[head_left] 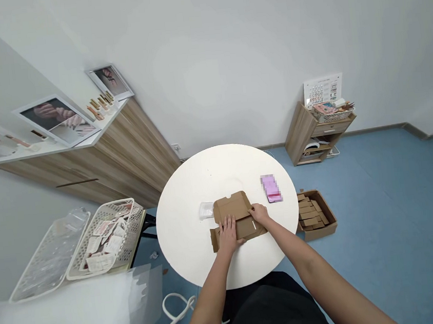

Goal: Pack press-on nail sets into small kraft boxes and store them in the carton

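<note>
A brown cardboard mailer box [234, 205], partly unfolded, lies on the white round table [183, 196]. Its upper panel stretches away from me and its side flaps stick out. My left hand [228, 234] rests flat on the lower left of the cardboard, fingers stretched out. At the right edge, my right hand [259, 213] has its fingers closed on a flap of the box. Just left of the box is a clear plastic packet [206, 210]. Farther right on the table sits a purple item [271, 188], blurred by pixels.
On the floor to the right, an open carton [326, 228] holds several folded cardboard pieces. White baskets [71, 270] with packets and plastic bags stand at left. A wooden cabinet [142, 154] and a small shelf unit [298, 132] stand near the walls.
</note>
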A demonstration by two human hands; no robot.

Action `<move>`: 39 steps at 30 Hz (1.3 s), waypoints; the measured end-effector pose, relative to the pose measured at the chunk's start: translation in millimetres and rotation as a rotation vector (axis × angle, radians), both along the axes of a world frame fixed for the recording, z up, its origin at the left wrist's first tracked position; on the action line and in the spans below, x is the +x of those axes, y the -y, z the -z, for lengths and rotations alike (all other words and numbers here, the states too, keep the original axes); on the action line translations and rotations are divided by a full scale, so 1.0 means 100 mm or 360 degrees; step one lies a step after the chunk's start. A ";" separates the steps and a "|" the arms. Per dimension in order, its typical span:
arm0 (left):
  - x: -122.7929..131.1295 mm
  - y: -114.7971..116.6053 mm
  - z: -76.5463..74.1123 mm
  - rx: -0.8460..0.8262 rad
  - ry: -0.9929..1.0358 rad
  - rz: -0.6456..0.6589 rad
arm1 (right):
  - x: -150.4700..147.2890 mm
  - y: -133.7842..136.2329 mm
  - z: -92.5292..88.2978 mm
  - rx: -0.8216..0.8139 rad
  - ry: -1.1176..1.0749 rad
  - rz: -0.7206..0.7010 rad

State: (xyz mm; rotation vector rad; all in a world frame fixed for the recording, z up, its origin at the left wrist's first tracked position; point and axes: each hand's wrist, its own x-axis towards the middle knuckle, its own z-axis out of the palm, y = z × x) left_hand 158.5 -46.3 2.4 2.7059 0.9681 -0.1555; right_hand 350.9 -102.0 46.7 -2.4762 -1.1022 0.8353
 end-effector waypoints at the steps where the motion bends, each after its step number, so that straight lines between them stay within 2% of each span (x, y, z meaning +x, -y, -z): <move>1: 0.00 0.00 0.02 -0.0009 -0.0006 -0.0002 | 0.00 0.03 0.00 0.0005 0.0001 -0.0007; 6: 0.01 0.00 0.04 -0.0029 -0.0022 0.0006 | 0.01 0.22 -0.01 0.0126 0.0191 -0.0061; 9: 0.03 -0.01 0.03 -0.0057 -0.0050 -0.0002 | 0.01 0.32 -0.01 0.0135 0.0412 -0.0222; 12: 0.04 -0.02 0.02 -0.0090 -0.0064 -0.0007 | 0.00 0.34 -0.01 0.0096 0.0536 -0.0396; 16: 0.04 -0.01 0.02 -0.0124 -0.0033 -0.0024 | -0.08 0.29 0.00 0.0015 0.0516 -0.0468; 23: 0.03 0.04 0.03 -0.0123 0.0023 -0.0050 | -0.26 0.22 0.11 -0.0030 0.0498 -0.0385; 26: 0.02 0.05 0.03 -0.0103 0.0022 -0.0067 | -0.25 0.27 0.08 -0.0014 0.0522 -0.0366; 30: 0.02 0.07 0.03 -0.0085 0.0042 -0.0078 | -0.23 0.43 -0.03 0.0033 0.0606 -0.0229; 35: 0.02 0.09 0.03 -0.0058 0.0072 -0.0078 | -0.30 0.56 -0.08 -0.0319 0.0479 -0.0307; 39: 0.02 0.11 0.02 -0.0069 0.0063 -0.0092 | -0.38 0.54 -0.06 -0.0427 0.0450 -0.0286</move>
